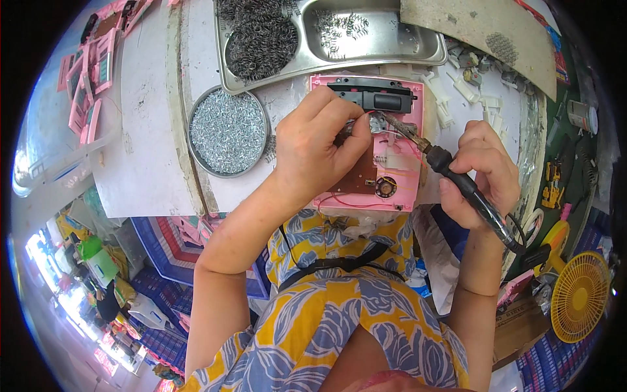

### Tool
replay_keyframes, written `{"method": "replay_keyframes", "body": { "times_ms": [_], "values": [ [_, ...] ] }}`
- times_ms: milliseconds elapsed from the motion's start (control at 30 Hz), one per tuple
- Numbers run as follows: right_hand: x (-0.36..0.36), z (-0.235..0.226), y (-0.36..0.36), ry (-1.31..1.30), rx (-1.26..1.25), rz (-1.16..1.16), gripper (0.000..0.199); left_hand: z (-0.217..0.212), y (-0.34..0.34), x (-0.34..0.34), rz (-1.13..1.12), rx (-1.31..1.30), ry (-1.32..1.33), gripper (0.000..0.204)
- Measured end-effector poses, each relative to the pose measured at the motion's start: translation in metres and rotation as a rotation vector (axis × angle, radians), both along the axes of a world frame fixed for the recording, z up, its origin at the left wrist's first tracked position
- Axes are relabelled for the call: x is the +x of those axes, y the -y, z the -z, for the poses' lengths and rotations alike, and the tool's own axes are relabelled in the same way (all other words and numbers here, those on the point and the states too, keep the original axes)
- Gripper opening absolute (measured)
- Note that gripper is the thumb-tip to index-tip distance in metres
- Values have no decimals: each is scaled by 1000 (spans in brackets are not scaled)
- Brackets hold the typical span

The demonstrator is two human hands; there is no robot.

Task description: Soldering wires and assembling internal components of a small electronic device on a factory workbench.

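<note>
A pink plastic housing [410, 196] lies open in front of me, holding a brown circuit board [356, 171], a small round speaker [386, 187] and thin wires. Across its far end sits a black plastic mechanism [386, 102]. My left hand [320, 140] reaches over the housing, thumb and forefinger pinched; a bit of thin red wire [371, 112] shows at their tips. In my right hand [486, 173] is a soldering iron [467, 189], held by its black handle. Its tip points up-left and meets the parts just below the mechanism, beside my left fingertips.
A round tin of small screws [228, 130] stands left of the housing. Beyond is a metal tray [304, 52] with dark springs. White plastic parts [464, 88] lie to the right, pink casings [88, 85] far left. A yellow fan [578, 297] is at lower right.
</note>
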State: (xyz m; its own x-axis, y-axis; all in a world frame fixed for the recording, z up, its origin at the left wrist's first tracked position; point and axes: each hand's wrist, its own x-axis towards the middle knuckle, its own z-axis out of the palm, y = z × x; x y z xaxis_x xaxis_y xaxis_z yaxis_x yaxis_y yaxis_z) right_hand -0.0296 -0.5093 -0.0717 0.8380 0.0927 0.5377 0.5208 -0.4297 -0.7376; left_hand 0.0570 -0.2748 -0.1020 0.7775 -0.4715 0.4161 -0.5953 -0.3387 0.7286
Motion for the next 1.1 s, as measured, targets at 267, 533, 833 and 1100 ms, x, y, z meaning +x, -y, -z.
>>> {"method": "replay_keyframes", "body": {
  "times_ms": [267,533,833,1100],
  "values": [
    [-5,-2,2,-16,20,-6,20,1,0,1,-2,-4,20,7],
    [-5,0,3,-9,15,-5,20,0,1,0,-11,4,11,7],
    [-8,-2,6,-16,12,-2,20,-1,2,0,-7,4,15,7],
    [-11,-2,8,-31,25,11,20,-1,1,0,-10,14,20,7]
  ]
}}
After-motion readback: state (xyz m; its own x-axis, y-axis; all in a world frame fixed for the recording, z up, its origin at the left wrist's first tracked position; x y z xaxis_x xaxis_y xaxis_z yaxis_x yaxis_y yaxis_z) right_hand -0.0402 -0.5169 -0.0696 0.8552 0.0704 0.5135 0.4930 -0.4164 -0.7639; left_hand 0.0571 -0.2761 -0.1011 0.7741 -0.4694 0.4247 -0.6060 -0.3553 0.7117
